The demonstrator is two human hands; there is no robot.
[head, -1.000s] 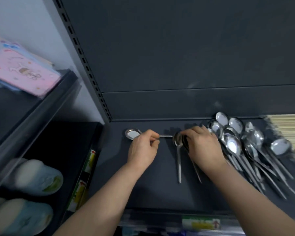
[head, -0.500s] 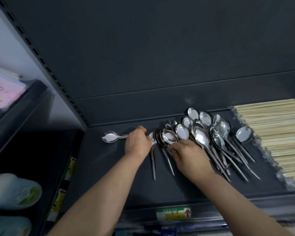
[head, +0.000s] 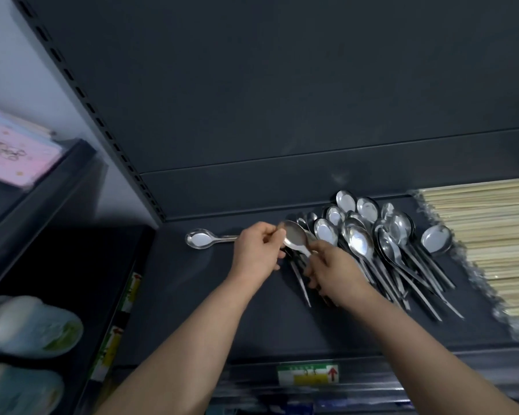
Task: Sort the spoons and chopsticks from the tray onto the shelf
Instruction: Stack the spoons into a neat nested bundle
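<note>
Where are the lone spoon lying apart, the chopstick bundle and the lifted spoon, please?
lone spoon (head: 199,238), head view, on its bowl.
chopstick bundle (head: 488,232), head view, mid-bundle.
lifted spoon (head: 294,236), head view, on its bowl.

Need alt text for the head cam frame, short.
Two bare hands meet over a dark shelf, the right hand and left hand together holding one raised steel spoon. A lone spoon lies left of them; a fanned spoon pile and wrapped chopsticks lie right.
</note>
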